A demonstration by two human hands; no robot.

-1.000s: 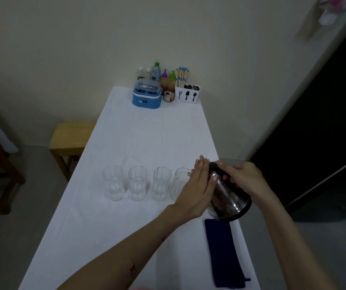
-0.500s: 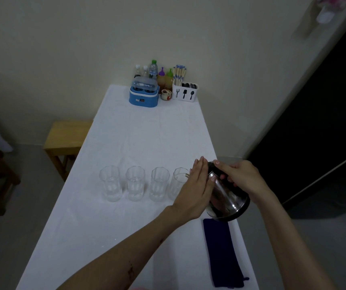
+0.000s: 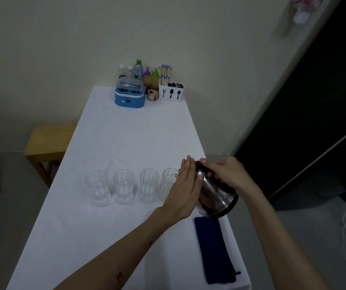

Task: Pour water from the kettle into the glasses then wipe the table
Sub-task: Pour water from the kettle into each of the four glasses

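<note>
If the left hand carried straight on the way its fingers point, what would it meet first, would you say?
The left hand points up the white-clothed table; that way looks free until, probably, the white cutlery holder, though depth is unclear.

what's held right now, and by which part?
The kettle: right hand grips its black top handle; left hand presses flat against its side.

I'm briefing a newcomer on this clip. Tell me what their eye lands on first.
First, the steel kettle tilted at the table's right edge, spout over the rightmost of four clear glasses; the right hand grips its black handle, the left hand lies flat against its side. Next, the dark blue cloth lying just below the kettle.
</note>
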